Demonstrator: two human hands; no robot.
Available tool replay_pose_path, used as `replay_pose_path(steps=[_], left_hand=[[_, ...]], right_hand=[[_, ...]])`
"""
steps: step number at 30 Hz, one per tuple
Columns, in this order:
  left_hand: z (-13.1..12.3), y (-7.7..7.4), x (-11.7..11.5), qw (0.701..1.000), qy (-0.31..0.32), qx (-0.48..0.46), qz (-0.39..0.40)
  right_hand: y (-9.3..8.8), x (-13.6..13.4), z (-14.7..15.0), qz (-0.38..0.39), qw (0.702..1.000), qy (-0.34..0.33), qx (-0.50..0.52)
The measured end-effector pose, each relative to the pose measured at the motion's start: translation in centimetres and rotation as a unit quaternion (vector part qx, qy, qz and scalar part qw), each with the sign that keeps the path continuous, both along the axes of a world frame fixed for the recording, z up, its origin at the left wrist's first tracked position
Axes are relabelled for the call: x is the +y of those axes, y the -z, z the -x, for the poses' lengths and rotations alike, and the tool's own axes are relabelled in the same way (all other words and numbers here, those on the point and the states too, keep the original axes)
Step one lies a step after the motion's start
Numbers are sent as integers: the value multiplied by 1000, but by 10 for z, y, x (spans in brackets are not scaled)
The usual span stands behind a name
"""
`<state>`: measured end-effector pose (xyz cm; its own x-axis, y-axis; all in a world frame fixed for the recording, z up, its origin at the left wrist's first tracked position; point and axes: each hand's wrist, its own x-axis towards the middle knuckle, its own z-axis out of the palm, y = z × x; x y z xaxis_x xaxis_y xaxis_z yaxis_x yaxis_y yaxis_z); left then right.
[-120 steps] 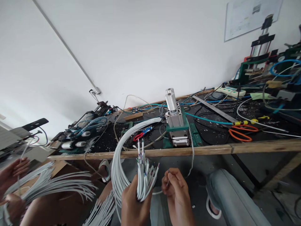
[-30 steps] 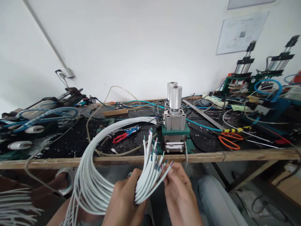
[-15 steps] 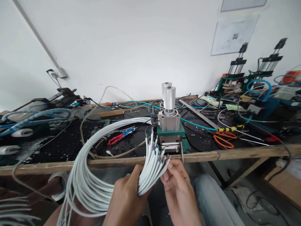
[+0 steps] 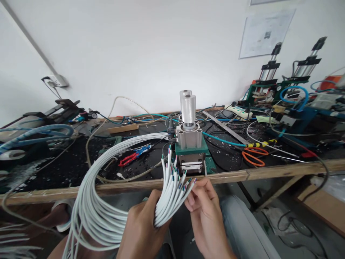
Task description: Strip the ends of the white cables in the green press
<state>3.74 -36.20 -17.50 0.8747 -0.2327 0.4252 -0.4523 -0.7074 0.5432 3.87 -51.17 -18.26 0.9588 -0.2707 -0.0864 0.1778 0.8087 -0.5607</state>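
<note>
My left hand (image 4: pixel 142 226) is wrapped round a thick bundle of white cables (image 4: pixel 165 205) near their cut ends. The ends fan upward and show small coloured inner wires, green, red, blue and dark. From the bundle the cables loop back to the left in a wide coil that reaches up onto the bench. At the right side of the fan, my right hand (image 4: pixel 206 212) pinches the tip of one cable between thumb and finger. Just beyond the cable ends stands a small metal and green press (image 4: pixel 190 138) with knurled cylinders on top.
Red and blue pliers (image 4: pixel 133 155) lie on the dark bench left of the press. An orange cord (image 4: pixel 253 157), a metal strip (image 4: pixel 226 126) and air hoses lie to the right. More presses (image 4: pixel 266 77) stand farther right. The wooden bench edge (image 4: pixel 231 177) runs across before me.
The view has turned slightly, so the bench and press sit a little farther left and higher. Both hands keep their hold on the cables, with the right fingers still at one tip.
</note>
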Motion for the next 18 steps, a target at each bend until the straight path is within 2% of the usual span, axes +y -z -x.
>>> replay_pose_path(steps=[13,16,18], left_hand=[[-2,-3,-5,1000,7,-3,-15],[-2,-3,-8,1000,-22,-4,-9],[-2,-3,-11,999,-37,-8,3]], right_hand=[[5,0,-2,-3,1000,24,-1],[7,-1,-2,26,1000,1,1],[14,-2,1,71,997,-31,-3]])
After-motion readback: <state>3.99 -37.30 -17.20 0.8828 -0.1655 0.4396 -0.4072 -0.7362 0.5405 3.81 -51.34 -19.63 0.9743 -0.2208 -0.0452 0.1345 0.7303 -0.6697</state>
